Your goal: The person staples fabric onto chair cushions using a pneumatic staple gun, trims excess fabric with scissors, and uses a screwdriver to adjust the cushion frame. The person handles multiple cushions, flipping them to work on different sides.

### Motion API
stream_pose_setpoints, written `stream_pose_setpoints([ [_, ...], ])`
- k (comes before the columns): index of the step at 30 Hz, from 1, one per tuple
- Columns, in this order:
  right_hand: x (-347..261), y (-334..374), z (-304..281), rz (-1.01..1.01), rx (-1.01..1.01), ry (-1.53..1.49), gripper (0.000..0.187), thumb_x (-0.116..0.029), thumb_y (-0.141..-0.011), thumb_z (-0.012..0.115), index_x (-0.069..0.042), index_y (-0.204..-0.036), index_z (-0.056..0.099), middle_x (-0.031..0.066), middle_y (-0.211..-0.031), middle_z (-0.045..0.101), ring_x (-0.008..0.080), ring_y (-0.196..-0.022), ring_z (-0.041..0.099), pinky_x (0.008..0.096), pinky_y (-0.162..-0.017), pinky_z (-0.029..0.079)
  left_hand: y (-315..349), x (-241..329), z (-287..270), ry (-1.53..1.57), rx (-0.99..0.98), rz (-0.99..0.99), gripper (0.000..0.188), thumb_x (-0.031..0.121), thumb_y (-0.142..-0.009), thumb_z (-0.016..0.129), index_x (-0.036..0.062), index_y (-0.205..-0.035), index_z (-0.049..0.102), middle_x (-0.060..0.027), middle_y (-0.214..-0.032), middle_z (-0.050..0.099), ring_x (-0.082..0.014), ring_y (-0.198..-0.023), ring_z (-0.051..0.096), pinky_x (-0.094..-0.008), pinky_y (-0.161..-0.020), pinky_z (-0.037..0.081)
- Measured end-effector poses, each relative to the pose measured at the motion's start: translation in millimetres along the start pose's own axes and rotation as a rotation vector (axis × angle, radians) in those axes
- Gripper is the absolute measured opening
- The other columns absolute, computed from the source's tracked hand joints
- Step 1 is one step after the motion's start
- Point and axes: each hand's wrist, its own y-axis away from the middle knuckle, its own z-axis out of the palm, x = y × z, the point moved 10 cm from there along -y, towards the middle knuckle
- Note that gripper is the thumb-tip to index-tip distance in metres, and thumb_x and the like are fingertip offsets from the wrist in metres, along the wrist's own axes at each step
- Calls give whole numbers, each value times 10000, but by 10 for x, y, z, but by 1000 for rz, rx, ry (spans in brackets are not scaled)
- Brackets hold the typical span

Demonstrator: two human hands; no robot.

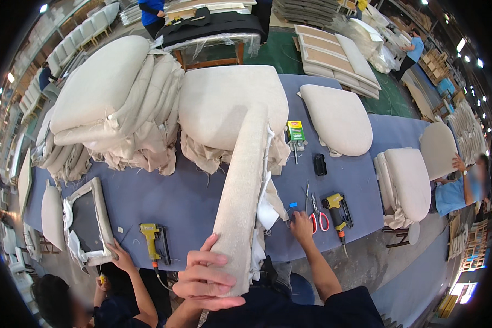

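The left hand [210, 279] wraps its fingers round a beige padded piece [239, 188]; red-handled scissors [316, 210] lie just beside the right hand [300, 228], whose finger pinch I can't tell.

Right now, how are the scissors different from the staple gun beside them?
The scissors are red-handled; the staple gun is olive-yellow and black. The scissors are slim; the staple gun is bulkier. The staple gun has an orange fitting; the scissors show none. Both lie on the blue-grey table near the right hand.
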Motion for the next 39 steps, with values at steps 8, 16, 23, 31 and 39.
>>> stream_pose_setpoints([
  [8, 556, 67, 149, 61, 111, 185, 300, -265, -902, 667, -45, -1080, 567, 204, -883, 690, 417, -824, 711, 522, -713, 582, -38, 67, 320, -277, -30, 51, 569, 107, -575, 970, 100, -1026, 623, -141, -1129, 690, -371, -1137, 632, -639, -1104, 438],
  [16, 617, -73, -1045, -37, 167, -362, 188, -198, -961, 635, -12, -972, 613, 184, -829, 683, 331, -752, 711, 432, -644, 553, -75, 49, 577, -288, 90, 90, 651, 79, -552, 945, 64, -1082, 569, -215, -1195, 643, -371, -1137, 642, -584, -1083, 472],
  [23, -1474, 670, -4572, -421, 457, -1177, 270, -316, -1064, 570, -51, -1098, 529, 67, -911, 587, 110, -712, 516, 247, -586, 454, -100, 30, 793, -280, 70, 68, 661, 43, -544, 914, 41, -1098, 555, -244, -1206, 617, -382, -1114, 657, -576, -1088, 475],
  [31, -2303, 816, -4770, -637, 298, -1030, 245, -287, -1021, 629, -74, -990, 511, 96, -730, 641, 181, -623, 651, 295, -581, 560, -122, 33, 966, -271, 37, 39, 653, 17, -578, 888, 53, -1144, 564, -211, -1252, 576, -372, -1122, 643, -583, -1072, 493],
  [39, -2114, 991, -5073, -551, 577, -1070, 335, -442, -1047, 533, -115, -1016, 470, 42, -672, 588, 93, -567, 503, 192, -524, 380, -127, 58, 1002, -310, -1, 47, 670, 6, -591, 873, 45, -1175, 547, -227, -1287, 547, -415, -1151, 639, -582, -1099, 478],
])
